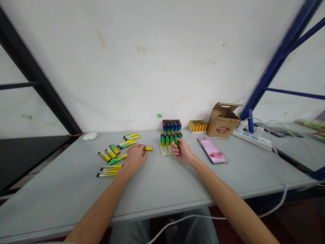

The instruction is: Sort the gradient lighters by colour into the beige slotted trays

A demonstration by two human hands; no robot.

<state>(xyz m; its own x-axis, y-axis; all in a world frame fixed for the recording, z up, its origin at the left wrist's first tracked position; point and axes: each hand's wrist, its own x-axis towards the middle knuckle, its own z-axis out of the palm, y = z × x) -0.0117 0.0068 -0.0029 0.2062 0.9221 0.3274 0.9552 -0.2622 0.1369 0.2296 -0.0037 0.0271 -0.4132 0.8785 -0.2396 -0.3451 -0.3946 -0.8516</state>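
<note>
My left hand [136, 156] is low over the table, its fingers curled around a yellow-ended lighter [148, 149] whose tip sticks out to the right. Several green and yellow lighters [113, 149] lie loose to its left, some in small rows. My right hand [183, 152] is closed around a green lighter [177, 142], held upright at the right end of a pale tray [165, 151]. Green lighters [167, 139] stand with black tops up in the tray's back part. Empty cells show at its front; my fingers hide its right side.
Behind the tray stands a block of blue-red lighters [172, 126], with a tray of orange lighters [198, 125] to the right. Further right are an open cardboard box [223, 123], a phone [212, 150] and a power strip [254, 138] with cables. A white case [90, 136] lies far left.
</note>
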